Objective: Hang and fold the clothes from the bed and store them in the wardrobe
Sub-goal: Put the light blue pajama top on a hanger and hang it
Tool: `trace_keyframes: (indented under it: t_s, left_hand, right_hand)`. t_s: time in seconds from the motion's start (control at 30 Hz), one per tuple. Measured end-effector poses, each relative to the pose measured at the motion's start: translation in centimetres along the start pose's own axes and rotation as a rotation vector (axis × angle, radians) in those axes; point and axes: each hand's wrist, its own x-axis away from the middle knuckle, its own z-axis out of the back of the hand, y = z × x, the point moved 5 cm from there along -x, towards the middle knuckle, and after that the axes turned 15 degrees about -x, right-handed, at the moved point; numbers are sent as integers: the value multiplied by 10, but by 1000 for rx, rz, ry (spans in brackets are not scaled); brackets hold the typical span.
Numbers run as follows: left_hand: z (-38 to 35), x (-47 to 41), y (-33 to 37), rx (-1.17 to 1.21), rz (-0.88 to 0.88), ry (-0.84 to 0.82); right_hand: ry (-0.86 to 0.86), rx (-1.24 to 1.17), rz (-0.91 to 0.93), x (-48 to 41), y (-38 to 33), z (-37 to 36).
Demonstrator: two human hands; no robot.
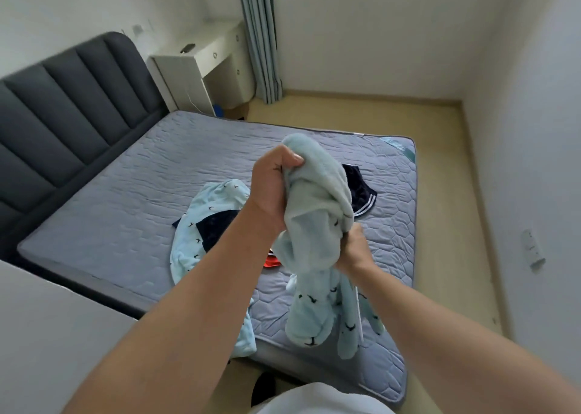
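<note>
Judging by the bed, the task looks barely begun: nothing there is folded or on a hanger, and no wardrobe is in view. Left of centre, a crumpled fleece garment, pale blue with small dark bird marks, lies on the mattress with a navy piece on top. A red-orange scrap peeks out beside it. At centre, the left hand is clenched round the top of a bunched fleece garment of the same pale blue, held above the bed with its printed ends dangling. Lower right of it, the right hand grips its lower folds. Further right, striped navy shorts lie untouched.
</note>
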Motion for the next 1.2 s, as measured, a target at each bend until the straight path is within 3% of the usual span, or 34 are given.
trace_keyframes:
  t_s: [0.17,0.37,0.47,0.57,0.7,0.77,0.87,1.0,1.07,1.2]
  left_hand:
    - [67,-7,-9,29,9,192]
    - [157,12,-82,-317,479,383]
    - [180,31,-116,-535,650,281]
    - [197,44,-134,-665,711,145]
    - [215,61,-142,-888,773,-173]
    - [214,70,-141,-964,759,-342]
    - [208,70,-135,-949,670,-338]
    - [227,45,-116,-911,503,85]
    - [228,31,-101,-967,443,115]
    - [220,8,-58,-820,324,168]
  right_hand:
    - [98,-137,-37,6,-21,-14]
    - [202,-48,133,9,-69,-37]
    - [237,-98,220,11,-100,-52]
    - [252,-151,250,13,-120,-63]
    - [346,-262,213,18,-132,-65]
    - [391,-382,165,21,-133,-66]
    - [453,-449,101,22,-130,-68]
    - [539,-434,106,26,-120,-66]
    - [569,-396,104,29,-113,-62]
    - [477,-269,21,33,-99,-64]
